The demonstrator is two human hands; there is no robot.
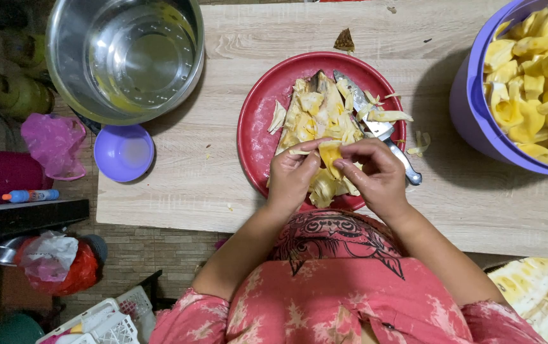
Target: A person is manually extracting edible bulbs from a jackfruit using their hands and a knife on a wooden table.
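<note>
While both hands work over the near rim of a red plate (253, 137), they share one yellow fruit pod (330, 155). Left hand (292, 176): fingers curled, thumb and fingertips pinching the pod's left edge. Right hand (376, 174): fingers bent, pinching the pod's right side, thumb on top. Pod held just above the plate, between the two hands, touching both.

On the plate: a wedge of cut jackfruit (318, 114), pale yellow, fibrous, pointed end away from the person, with loose strips scattered around it. A knife (376, 126) lies slantwise along the right side of the wedge, blade on the plate, handle end passing over the rim just beside the right hand.

Plate sits on a light wooden tabletop (178, 185). Far left corner: a steel pot (125, 57), shiny inside, overhanging the edge. Just below it, a small purple bowl (124, 152). Right edge: a large purple tub (477, 121) heaped with cleaned yellow pods, well apart from the hands. A few fibre scraps lie on the tabletop between plate and tub.
</note>
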